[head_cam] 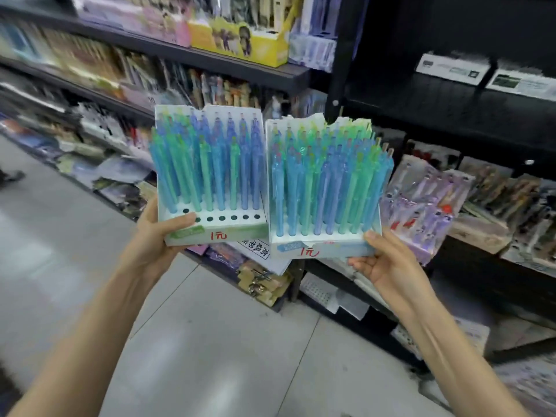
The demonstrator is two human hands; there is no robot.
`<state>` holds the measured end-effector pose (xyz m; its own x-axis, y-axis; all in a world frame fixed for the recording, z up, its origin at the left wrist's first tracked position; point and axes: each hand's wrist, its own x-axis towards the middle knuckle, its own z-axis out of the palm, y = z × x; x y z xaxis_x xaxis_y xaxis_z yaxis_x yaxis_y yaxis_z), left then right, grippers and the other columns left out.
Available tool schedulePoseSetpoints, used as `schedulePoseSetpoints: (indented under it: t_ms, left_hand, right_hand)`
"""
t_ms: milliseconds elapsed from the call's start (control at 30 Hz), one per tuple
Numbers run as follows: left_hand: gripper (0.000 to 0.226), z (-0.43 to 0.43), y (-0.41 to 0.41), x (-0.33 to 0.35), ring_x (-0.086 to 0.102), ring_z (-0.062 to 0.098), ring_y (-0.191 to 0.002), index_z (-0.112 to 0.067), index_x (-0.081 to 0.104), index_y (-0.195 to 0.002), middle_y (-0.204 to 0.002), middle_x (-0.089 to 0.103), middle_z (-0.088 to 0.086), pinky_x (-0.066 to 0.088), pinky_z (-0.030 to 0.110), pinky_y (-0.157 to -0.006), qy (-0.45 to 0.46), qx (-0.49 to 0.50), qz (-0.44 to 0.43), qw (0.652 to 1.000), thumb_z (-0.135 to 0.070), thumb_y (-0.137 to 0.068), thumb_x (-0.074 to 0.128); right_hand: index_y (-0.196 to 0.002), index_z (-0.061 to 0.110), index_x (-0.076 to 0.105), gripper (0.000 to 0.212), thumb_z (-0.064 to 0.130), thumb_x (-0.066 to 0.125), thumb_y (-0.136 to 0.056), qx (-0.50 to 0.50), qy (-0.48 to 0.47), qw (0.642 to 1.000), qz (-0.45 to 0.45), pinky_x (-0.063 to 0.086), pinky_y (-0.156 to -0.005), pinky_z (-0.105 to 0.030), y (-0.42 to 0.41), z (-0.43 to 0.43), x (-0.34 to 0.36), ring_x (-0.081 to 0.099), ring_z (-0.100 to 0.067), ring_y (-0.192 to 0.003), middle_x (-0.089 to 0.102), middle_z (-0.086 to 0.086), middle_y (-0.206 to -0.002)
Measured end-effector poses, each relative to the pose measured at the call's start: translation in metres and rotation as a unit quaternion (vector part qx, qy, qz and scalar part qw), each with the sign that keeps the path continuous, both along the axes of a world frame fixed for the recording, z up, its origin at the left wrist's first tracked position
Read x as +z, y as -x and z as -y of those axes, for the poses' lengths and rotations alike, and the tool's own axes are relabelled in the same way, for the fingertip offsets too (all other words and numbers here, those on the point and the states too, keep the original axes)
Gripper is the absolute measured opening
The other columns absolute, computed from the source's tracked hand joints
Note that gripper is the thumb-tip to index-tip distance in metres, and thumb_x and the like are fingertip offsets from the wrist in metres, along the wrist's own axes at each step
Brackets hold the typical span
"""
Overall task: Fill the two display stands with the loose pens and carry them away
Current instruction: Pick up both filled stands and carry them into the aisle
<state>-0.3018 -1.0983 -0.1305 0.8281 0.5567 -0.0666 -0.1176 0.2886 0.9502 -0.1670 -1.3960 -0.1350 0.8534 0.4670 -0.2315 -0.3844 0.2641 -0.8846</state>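
Two white cardboard display stands full of upright blue and green pens are held side by side in the air over a shop aisle. My left hand (162,236) grips the left stand (216,233) at its front left corner, thumb on top beside a front row of empty holes. My right hand (385,260) grips the right stand (325,246) at its front right corner, thumb on top and fingers underneath. The right stand's pens (325,182) fill it to the front row. Both stands carry a red price mark on the front.
Black shop shelves (301,75) packed with stationery run along the left and straight ahead. A tilted pack of purple pens (421,212) lies on the shelf just right of the right stand. Grey tiled floor (210,341) lies below my arms.
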Motion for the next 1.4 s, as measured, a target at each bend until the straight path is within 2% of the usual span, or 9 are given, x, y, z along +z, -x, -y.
schedulePoseSetpoints:
  t_ms: [133, 367, 633, 767, 833, 1067, 1200, 1333, 1400]
  left_hand:
    - [0.064, -0.075, 0.032, -0.007, 0.069, 0.021, -0.090, -0.022, 0.051, -0.128, -0.111, 0.067, 0.002, 0.058, 0.034, -0.062, 0.015, 0.013, -0.011, 1.000, 0.006, -0.071, 0.058]
    - [0.076, -0.196, 0.058, -0.022, 0.069, 0.022, -0.087, -0.022, 0.049, -0.130, -0.109, 0.069, 0.001, 0.058, 0.036, -0.062, 0.034, 0.022, -0.047, 0.998, 0.001, -0.060, 0.068]
    - [0.097, -0.334, 0.054, -0.025, 0.070, 0.022, -0.085, -0.024, 0.050, -0.130, -0.110, 0.068, 0.003, 0.056, 0.033, -0.059, 0.038, 0.062, -0.051, 0.996, -0.015, -0.040, 0.083]
    - [0.083, -0.410, 0.045, -0.013, 0.070, 0.021, -0.083, -0.026, 0.048, -0.132, -0.115, 0.066, 0.005, 0.058, 0.035, -0.061, 0.025, 0.103, -0.051, 0.993, -0.001, -0.057, 0.073]
    - [0.083, -0.447, 0.041, -0.008, 0.070, 0.020, -0.081, -0.026, 0.048, -0.132, -0.112, 0.066, 0.004, 0.058, 0.035, -0.060, 0.022, 0.127, -0.051, 0.990, 0.004, -0.057, 0.072]
    - [0.075, -0.565, 0.038, -0.003, 0.070, 0.019, -0.078, -0.022, 0.051, -0.128, -0.110, 0.066, 0.005, 0.057, 0.032, -0.057, 0.027, 0.169, -0.041, 0.984, 0.004, -0.060, 0.070]
    - [0.083, -0.643, 0.043, -0.012, 0.070, 0.022, -0.081, -0.022, 0.050, -0.129, -0.115, 0.065, 0.007, 0.056, 0.032, -0.056, 0.027, 0.162, -0.033, 0.986, 0.005, -0.055, 0.074]
    - [0.073, -0.733, 0.049, -0.019, 0.070, 0.022, -0.082, -0.022, 0.051, -0.129, -0.118, 0.064, 0.009, 0.056, 0.032, -0.056, 0.025, 0.159, -0.035, 0.986, 0.003, -0.062, 0.067]
    - [0.081, -0.780, 0.050, -0.016, 0.070, 0.023, -0.084, -0.024, 0.050, -0.130, -0.119, 0.064, 0.009, 0.056, 0.033, -0.058, 0.022, 0.131, -0.031, 0.991, 0.000, -0.057, 0.076]
  right_hand:
    - [-0.100, 0.016, 0.063, 0.029, 0.015, 0.060, -0.071, 0.002, 0.000, 1.000, -0.005, 0.054, -0.048, -0.020, 0.027, -0.081, -0.007, 0.063, -0.014, -0.049, 0.072, -0.004, -0.078]
    - [-0.110, 0.017, 0.062, 0.037, 0.017, 0.060, -0.073, 0.037, 0.017, 0.999, -0.012, 0.055, -0.053, -0.021, 0.042, -0.199, -0.010, 0.062, -0.012, -0.052, 0.072, -0.002, -0.079]
    - [-0.098, 0.010, 0.061, 0.026, 0.014, 0.059, -0.072, 0.080, -0.002, 0.996, -0.026, 0.052, -0.046, -0.018, 0.010, -0.356, -0.018, 0.060, -0.012, -0.044, 0.070, -0.006, -0.071]
    - [-0.102, 0.009, 0.060, 0.030, 0.015, 0.060, -0.073, 0.107, -0.006, 0.994, -0.032, 0.051, -0.044, -0.017, -0.018, -0.448, -0.017, 0.058, -0.013, -0.043, 0.070, -0.006, -0.071]
    - [-0.104, 0.010, 0.060, 0.032, 0.015, 0.060, -0.072, 0.121, -0.012, 0.992, -0.035, 0.052, -0.046, -0.018, -0.032, -0.492, -0.014, 0.058, -0.013, -0.044, 0.070, -0.005, -0.071]
    - [-0.106, 0.010, 0.061, 0.036, 0.017, 0.061, -0.070, 0.171, -0.005, 0.985, -0.030, 0.052, -0.047, -0.018, -0.062, -0.633, -0.005, 0.059, -0.013, -0.048, 0.070, -0.005, -0.072]
    - [-0.110, 0.010, 0.061, 0.040, 0.018, 0.061, -0.070, 0.187, -0.002, 0.982, -0.020, 0.051, -0.047, -0.018, -0.063, -0.714, -0.007, 0.059, -0.014, -0.049, 0.069, -0.006, -0.072]
    - [-0.116, 0.009, 0.059, 0.053, 0.024, 0.068, -0.066, 0.168, -0.007, 0.986, -0.015, 0.052, -0.049, -0.019, -0.052, -0.798, -0.010, 0.061, -0.015, -0.053, 0.069, -0.006, -0.076]
    - [-0.111, 0.010, 0.061, 0.046, 0.022, 0.067, -0.067, 0.153, -0.006, 0.988, -0.012, 0.052, -0.048, -0.018, -0.044, -0.840, -0.009, 0.060, -0.014, -0.049, 0.069, -0.005, -0.070]
